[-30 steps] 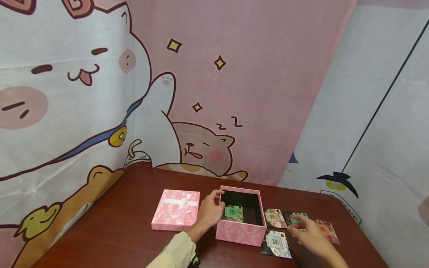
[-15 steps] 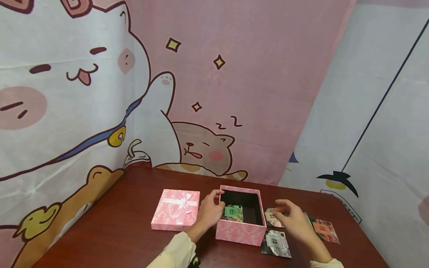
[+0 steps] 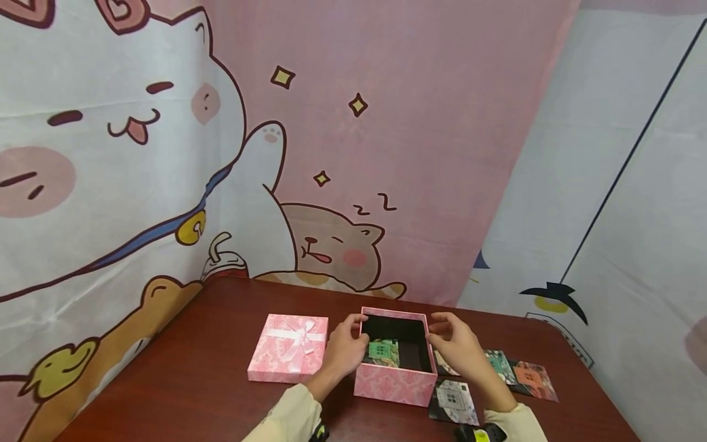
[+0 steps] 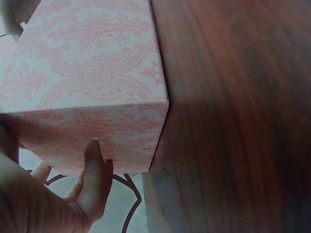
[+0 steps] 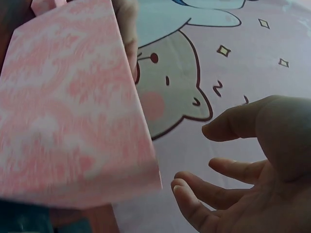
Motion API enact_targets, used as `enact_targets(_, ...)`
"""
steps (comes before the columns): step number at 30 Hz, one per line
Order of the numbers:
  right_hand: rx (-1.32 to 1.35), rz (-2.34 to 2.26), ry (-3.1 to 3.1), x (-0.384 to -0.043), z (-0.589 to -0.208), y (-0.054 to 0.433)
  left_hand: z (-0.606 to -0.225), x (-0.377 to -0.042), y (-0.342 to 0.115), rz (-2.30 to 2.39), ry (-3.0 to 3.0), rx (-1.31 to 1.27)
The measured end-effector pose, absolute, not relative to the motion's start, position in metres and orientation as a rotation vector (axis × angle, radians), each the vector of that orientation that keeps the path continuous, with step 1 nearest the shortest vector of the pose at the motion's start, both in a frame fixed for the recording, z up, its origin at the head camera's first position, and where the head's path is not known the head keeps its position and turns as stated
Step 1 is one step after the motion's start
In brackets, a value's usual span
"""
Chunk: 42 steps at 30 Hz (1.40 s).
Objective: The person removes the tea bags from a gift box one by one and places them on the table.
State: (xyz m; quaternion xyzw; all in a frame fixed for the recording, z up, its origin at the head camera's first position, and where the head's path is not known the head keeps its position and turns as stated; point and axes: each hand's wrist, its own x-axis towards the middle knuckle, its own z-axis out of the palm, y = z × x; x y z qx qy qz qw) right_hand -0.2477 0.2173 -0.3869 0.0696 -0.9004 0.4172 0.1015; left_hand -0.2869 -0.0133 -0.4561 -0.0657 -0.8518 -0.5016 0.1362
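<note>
A pink patterned box stands uncovered on the table, a green-labelled flat packet lying in its left part. My left hand is at the box's left side. In the left wrist view, a digit of my left hand touches the outer wall of the box, with the fingers loosely bent and not wrapped around it. At the right rim is my right hand. The right wrist view shows my right hand holding nothing, its fingers spread and a small gap short of the box.
The pink lid with a ribbon bow lies left of the box. Right of it, flat packets rest on the table: a white-labelled one, a green one, an orange one, and another partly under my right hand. A cartoon curtain hangs behind.
My right hand has moved left from above the packets to the box's right rim, uncovering the green packet on the table. My left hand has stayed at the left rim.
</note>
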Motion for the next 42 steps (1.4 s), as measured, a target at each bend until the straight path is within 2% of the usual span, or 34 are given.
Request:
enact_targets(21,0.268,1.217,-2.758,-0.274,-0.399,0.167,-0.453,-0.286,-0.015,-1.470,-2.457,-0.192)
enact_targets(42,0.234,1.162,-2.952,-0.294,-0.415,0.150,-0.455,-0.288,-0.015,-1.469,-2.458,-0.199)
